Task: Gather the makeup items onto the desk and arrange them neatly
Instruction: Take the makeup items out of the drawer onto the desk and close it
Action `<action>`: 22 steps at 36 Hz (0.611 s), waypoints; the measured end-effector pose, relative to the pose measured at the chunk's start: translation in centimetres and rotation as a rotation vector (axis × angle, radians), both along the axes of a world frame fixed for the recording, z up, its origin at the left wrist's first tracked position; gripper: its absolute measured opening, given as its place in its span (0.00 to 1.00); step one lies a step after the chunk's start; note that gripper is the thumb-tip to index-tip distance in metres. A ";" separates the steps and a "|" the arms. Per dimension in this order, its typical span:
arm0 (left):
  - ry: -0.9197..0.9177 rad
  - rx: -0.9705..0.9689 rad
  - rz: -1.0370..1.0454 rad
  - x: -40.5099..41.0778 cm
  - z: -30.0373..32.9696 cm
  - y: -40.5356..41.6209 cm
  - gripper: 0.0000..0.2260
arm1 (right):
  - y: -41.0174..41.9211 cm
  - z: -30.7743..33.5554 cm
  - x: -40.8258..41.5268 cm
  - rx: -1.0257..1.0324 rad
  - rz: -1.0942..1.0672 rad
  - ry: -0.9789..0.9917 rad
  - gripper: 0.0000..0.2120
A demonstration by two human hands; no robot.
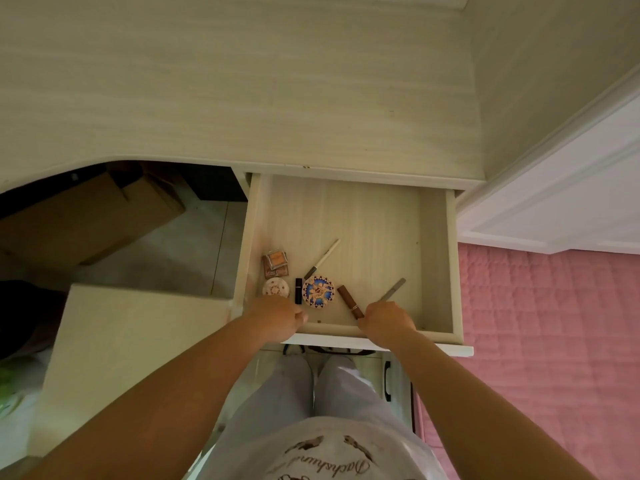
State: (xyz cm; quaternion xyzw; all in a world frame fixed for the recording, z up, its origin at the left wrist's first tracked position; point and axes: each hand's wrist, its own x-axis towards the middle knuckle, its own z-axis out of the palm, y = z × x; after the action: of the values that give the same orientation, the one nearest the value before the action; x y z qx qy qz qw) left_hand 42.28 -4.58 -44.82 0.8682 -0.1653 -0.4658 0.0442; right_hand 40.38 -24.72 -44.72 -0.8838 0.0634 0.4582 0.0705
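Drawer of pale wood [436,237] stands pulled out at frame centre beneath the bench [242,98], holding round patterned compacts [318,289], tubes and pencils. Left hand [277,315] is curled, apparently empty; right hand [386,322] grips a grey pencil [394,289].
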 end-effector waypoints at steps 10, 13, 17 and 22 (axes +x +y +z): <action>-0.162 0.059 0.041 2.1 -3.4 0.4 0.12 | 2.0 -2.5 2.7 0.112 0.170 -0.102 0.16; -0.214 0.081 0.026 2.5 -4.6 0.7 0.11 | 3.0 -4.2 3.5 0.172 0.232 -0.153 0.18; -0.280 0.111 0.059 3.0 -6.3 0.9 0.14 | 4.5 -6.4 4.1 0.170 0.376 -0.234 0.24; -0.267 0.121 0.162 3.3 -8.3 1.0 0.16 | 5.6 -9.0 4.9 0.191 0.458 -0.297 0.28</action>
State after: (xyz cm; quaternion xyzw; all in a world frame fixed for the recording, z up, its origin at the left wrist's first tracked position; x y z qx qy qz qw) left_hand 45.58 -3.53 -53.13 0.9340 -0.0709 -0.3502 0.0070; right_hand 45.26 -19.11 -53.67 -0.9219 -0.1920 0.3318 0.0565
